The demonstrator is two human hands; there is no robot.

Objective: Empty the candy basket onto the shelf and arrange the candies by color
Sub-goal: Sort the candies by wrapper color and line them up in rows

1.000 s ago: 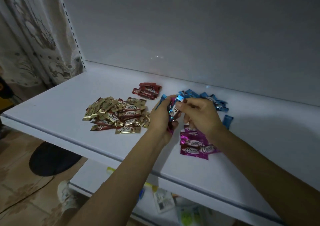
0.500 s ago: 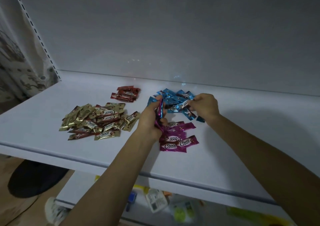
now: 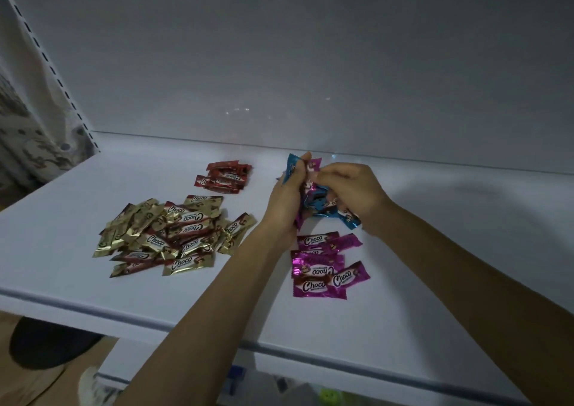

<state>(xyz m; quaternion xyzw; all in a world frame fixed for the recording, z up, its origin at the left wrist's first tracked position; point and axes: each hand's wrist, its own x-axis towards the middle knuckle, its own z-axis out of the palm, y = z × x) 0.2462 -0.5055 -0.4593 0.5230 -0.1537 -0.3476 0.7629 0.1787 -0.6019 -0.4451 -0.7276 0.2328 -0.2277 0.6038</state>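
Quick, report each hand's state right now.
Left hand: closed, holding a bunch of blue and magenta candies.
Right hand: closed, pinching one candy in that bunch.

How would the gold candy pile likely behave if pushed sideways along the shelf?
Probably slides easily: the gold candy pile is glossy foil wrappers on a smooth shelf. It would likely scatter, since pieces lie loose and overlapping. Flat packets seem unlikely to roll.

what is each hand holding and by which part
Left hand grips a bunch of blue and magenta foil-wrapped candies around their middles; right hand pinches one wrapper in that bunch near its top.
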